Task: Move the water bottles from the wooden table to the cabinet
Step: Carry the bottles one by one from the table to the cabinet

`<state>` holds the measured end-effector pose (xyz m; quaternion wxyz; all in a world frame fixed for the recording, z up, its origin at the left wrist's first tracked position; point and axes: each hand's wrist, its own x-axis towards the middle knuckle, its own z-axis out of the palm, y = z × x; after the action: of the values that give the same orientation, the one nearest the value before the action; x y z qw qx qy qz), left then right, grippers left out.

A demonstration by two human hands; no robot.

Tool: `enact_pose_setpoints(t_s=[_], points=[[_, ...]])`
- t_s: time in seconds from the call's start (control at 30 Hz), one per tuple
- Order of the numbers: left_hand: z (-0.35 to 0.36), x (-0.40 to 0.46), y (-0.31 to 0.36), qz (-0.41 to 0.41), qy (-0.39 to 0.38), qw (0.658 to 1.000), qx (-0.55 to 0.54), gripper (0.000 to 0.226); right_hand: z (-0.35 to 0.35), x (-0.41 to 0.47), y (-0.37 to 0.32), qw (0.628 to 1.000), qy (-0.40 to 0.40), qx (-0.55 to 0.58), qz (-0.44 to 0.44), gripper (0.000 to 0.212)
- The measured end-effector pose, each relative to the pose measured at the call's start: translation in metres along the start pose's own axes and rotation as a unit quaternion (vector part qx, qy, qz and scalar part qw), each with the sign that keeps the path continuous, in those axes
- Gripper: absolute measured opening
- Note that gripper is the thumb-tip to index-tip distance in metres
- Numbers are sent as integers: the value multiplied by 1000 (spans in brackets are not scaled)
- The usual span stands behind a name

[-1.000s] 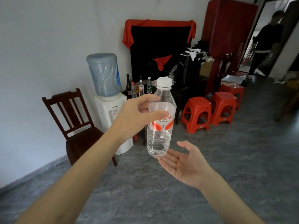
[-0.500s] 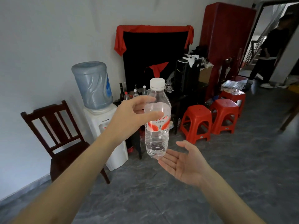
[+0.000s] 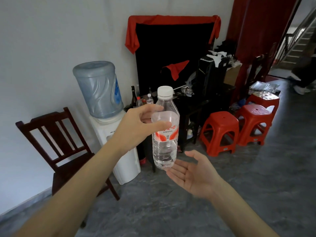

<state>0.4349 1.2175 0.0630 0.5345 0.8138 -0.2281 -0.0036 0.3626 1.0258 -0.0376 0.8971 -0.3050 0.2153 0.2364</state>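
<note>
You are facing a tall red cabinet [image 3: 256, 31] at the far right, and a dark table [image 3: 201, 100] crowded with clutter is standing against the wall ahead. A water dispenser [image 3: 109, 120] is sitting to the left of that table, with a dark wooden chair [image 3: 56, 142] further left and red stools [image 3: 220, 132] to the right. A few small bottles [image 3: 140, 101] are waiting at the table's near corner.

You are carrying one water bottle [image 3: 165, 134] upright in mid-air, well apart from both the table and the cabinet. Your left hand [image 3: 136, 127] is pinching it just below the shoulder, thumb in front and fingers curled behind. Your right hand [image 3: 191, 173] is lying palm up with its fingers spread, just under the bottle's base; I cannot tell whether it is touching.

The bottle looks about half full, so the water is probably sloshing as you walk. You are gripping high, which lets it swing, so be bringing that right palm up under the base and be turning towards the cabinet smoothly, minding the stools.
</note>
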Motion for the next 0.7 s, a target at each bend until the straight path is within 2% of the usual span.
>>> enact_pose_setpoints(t_s=[0.13, 0.4, 0.57, 0.7], points=[[-21, 52, -21, -3, 3, 1000, 7, 44, 20, 48, -31, 1000, 5, -12, -5, 54], [-65, 159, -61, 4, -2, 1000, -22, 55, 66, 138, -95, 1000, 2, -18, -19, 50], [-64, 205, -95, -7, -19, 1000, -23, 46, 63, 181, -118, 1000, 25, -5, -12, 50], [-57, 246, -119, -19, -29, 999, -24, 51, 53, 216, -143, 999, 42, 2, -6, 52]])
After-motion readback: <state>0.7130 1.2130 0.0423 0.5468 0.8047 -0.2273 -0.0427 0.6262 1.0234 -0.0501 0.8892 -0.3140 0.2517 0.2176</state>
